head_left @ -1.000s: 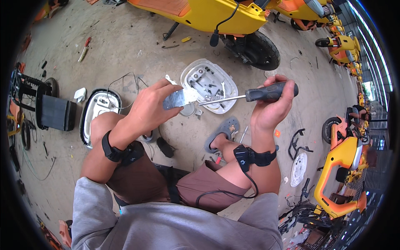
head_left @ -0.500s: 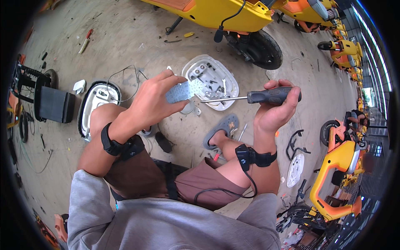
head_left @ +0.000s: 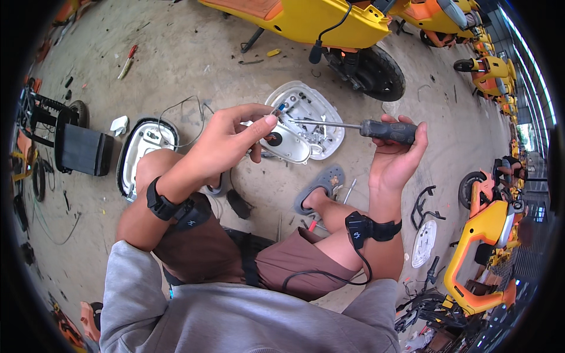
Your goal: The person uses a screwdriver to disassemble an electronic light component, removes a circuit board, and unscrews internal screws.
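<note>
Fingers bent, my left hand [head_left: 232,141] grips a white, rounded housing [head_left: 299,150] with a dark round recess near the hand. A small blue bit [head_left: 282,107] shows by my fingertips; whether it belongs to the housing I cannot tell. My right hand [head_left: 391,156] is closed around the dark handle of a screwdriver [head_left: 382,130]. Its metal shaft points left, and the tip lies over the housing's far edge; whether they touch is unclear. Behind the housing, a white shell tray [head_left: 332,109] on the floor holds several screws, small metal parts and what looks like a wrench.
A second white shell [head_left: 138,144] with a cable lies left of my knee. Beyond the tray stands a yellow scooter [head_left: 329,23]. A red-handled tool [head_left: 128,60] lies far left, near a black box [head_left: 82,150]. More yellow scooters [head_left: 474,259] stand at right.
The part in my left hand has turned: a bluish perforated face showed before, now a white side with a dark recess. My right hand and screwdriver shifted slightly rightward in view.
</note>
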The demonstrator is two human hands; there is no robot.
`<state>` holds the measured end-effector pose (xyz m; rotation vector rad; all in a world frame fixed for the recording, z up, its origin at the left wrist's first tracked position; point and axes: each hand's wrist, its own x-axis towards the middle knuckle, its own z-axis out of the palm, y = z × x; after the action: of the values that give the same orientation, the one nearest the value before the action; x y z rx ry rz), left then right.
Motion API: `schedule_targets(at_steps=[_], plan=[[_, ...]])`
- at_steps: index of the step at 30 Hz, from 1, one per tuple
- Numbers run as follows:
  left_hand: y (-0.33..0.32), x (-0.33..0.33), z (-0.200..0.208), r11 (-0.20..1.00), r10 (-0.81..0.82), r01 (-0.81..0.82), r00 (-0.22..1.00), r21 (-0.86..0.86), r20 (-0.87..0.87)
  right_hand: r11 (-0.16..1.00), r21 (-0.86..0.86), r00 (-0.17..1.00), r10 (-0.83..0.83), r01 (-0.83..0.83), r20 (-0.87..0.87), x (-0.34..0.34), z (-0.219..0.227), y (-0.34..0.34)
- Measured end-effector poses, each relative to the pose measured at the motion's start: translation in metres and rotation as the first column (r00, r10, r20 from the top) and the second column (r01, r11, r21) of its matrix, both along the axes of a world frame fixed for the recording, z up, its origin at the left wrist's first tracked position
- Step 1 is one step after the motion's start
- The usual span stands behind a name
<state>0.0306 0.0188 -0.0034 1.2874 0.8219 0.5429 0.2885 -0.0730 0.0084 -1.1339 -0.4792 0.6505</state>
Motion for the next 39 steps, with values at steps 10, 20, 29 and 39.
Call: schedule_targets(at_steps=[10, 20, 29, 39], plan=[[0.007, 0.001, 0.003, 0.884, 0.083, -0.001, 0.984, -0.468, 0.155, 0.998, 0.051, 0.998, 0.034, -0.031, -0.045, -0.001, 0.001, 0.007], [0.016, 0.002, -0.009, 0.929, 0.001, 0.096, 0.965, -0.357, 0.264, 0.997, 0.071, 1.000, 0.002, -0.003, 0.009, 0.002, 0.005, 0.004], [0.002, -0.002, -0.005, 0.980, -0.133, 0.176, 0.921, -0.088, 0.367, 0.996, 0.046, 0.961, 0.082, -0.072, -0.263, 0.014, -0.003, 0.003], [0.002, -0.002, -0.004, 0.967, -0.204, 0.249, 0.889, -0.059, 0.411, 0.963, -0.156, 0.824, 0.096, -0.218, -0.559, 0.013, -0.020, 0.014]])
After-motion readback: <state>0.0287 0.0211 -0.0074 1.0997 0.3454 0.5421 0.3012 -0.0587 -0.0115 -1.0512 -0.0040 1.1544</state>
